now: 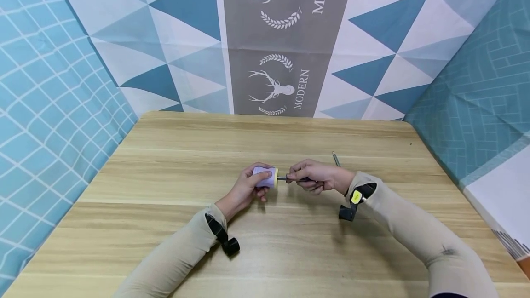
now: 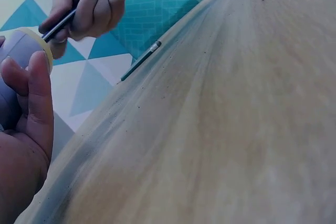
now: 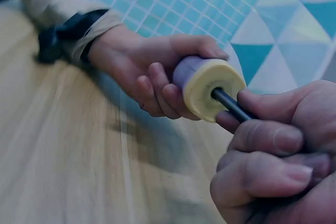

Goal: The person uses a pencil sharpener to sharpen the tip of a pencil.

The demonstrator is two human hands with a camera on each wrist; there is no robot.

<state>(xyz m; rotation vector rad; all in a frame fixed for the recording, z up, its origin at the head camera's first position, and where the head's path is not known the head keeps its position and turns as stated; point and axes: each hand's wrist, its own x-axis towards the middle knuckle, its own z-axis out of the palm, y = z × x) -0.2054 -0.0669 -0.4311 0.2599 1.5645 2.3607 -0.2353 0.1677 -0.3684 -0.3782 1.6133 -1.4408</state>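
Note:
My left hand grips a lilac pencil sharpener with a pale yellow end, thumb along its side. That yellow end faces right and has a round hole, plain in the right wrist view, where the sharpener shows end-on. A dark pencil stands in the hole. Its shaft is pinched between the thumb and fingers of my right hand, and the pencil's front end is hidden inside. Both hands are held over the middle of the table, close together.
Beyond my right wrist, a green pencil with an eraser end lies on the wooden table. Patterned cloth hangs behind the table's far edge, with blue cloth at both sides. Each wrist wears a black strap with a small camera.

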